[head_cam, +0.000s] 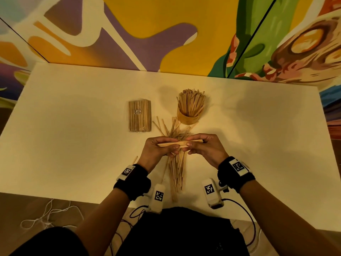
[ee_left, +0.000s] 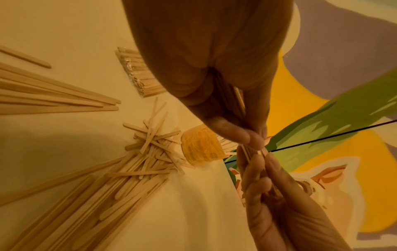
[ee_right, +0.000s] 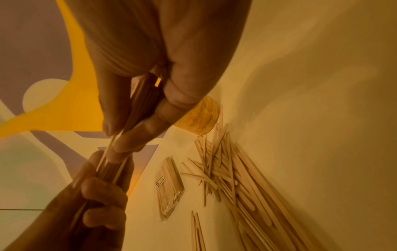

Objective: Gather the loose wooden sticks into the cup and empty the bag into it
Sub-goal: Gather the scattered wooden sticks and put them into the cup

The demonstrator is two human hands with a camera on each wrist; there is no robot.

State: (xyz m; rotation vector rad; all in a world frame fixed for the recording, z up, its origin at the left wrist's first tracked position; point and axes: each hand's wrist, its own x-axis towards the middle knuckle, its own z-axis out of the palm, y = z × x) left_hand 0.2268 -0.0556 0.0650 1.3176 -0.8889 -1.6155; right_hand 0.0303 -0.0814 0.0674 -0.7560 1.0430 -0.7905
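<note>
My left hand (head_cam: 158, 149) and right hand (head_cam: 203, 147) together grip a small bundle of wooden sticks (head_cam: 180, 143), held level above the table. In the wrist views the bundle (ee_left: 240, 101) (ee_right: 142, 103) runs between the pinching fingers of both hands. Under the hands lies a heap of loose sticks (head_cam: 176, 169) (ee_left: 139, 163) (ee_right: 234, 180). Just beyond it stands the round wooden cup (head_cam: 188, 118) (ee_left: 201, 146) (ee_right: 200, 118), with several sticks upright in it. To the cup's left, the clear bag of sticks (head_cam: 139, 115) (ee_left: 139, 74) (ee_right: 169, 188) lies flat and sealed.
The white table (head_cam: 73, 145) ends at a painted wall behind the cup. One stray stick (head_cam: 135, 159) lies left of my left wrist. White cords (head_cam: 42, 215) trail on the floor at the near left, with dark cables below the table's near edge.
</note>
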